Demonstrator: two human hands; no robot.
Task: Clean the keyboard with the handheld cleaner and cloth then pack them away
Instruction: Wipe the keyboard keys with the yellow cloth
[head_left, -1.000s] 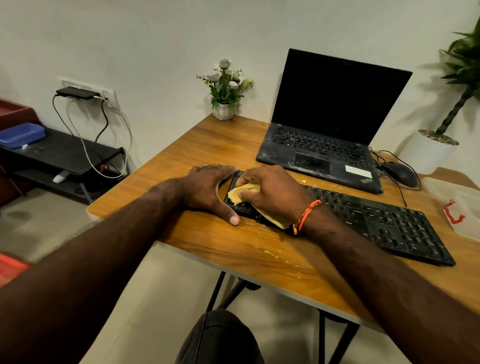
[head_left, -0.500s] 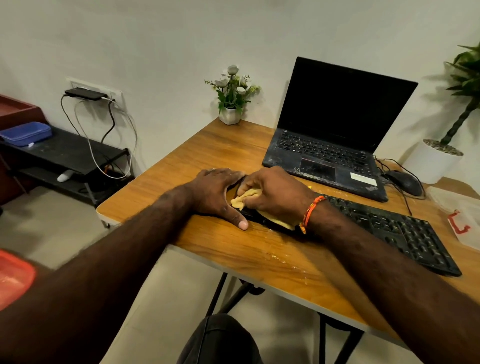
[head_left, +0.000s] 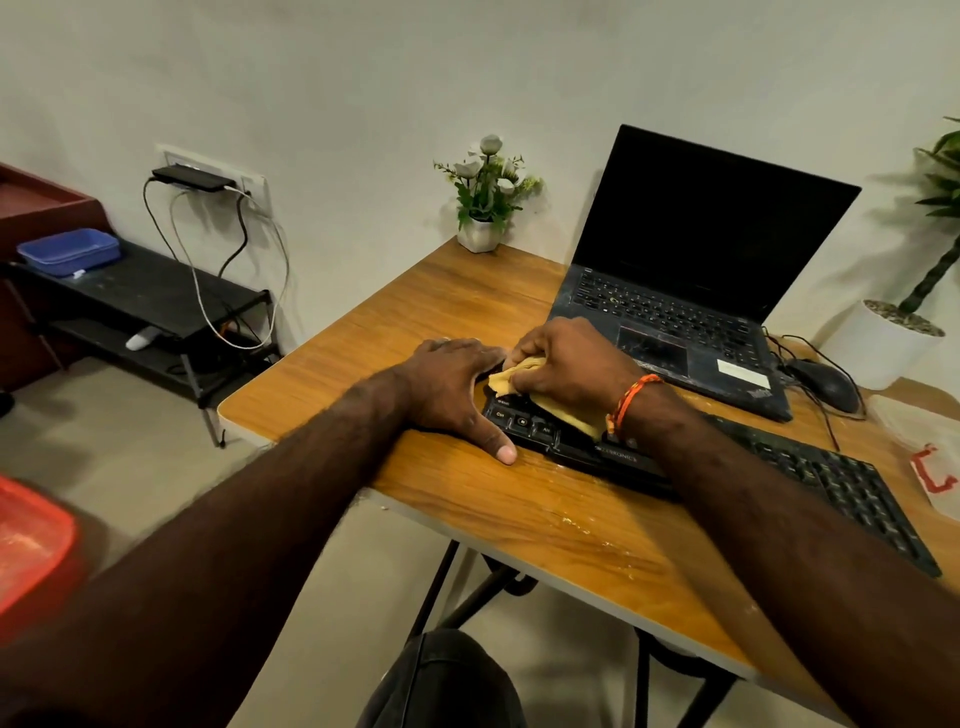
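A black keyboard (head_left: 810, 478) lies slantwise on the wooden table (head_left: 545, 525). My right hand (head_left: 566, 364) grips a bunched yellow cloth (head_left: 561, 402) and presses it onto the keyboard's left end. My left hand (head_left: 457, 387) lies flat on the table against that same end, fingers spread along its edge and thumb stretched along the front. No handheld cleaner shows in view.
An open black laptop (head_left: 691, 291) stands behind the keyboard, a mouse (head_left: 823, 384) and cables to its right. A small flower pot (head_left: 480, 234) sits at the far corner, a white planter (head_left: 878, 343) and a clear bag (head_left: 919, 436) at right. Wet streaks mark the table front.
My right hand with the cloth has shifted slightly away from me over the keyboard's left end. The left hand stays in place. The camera has tilted down a little.
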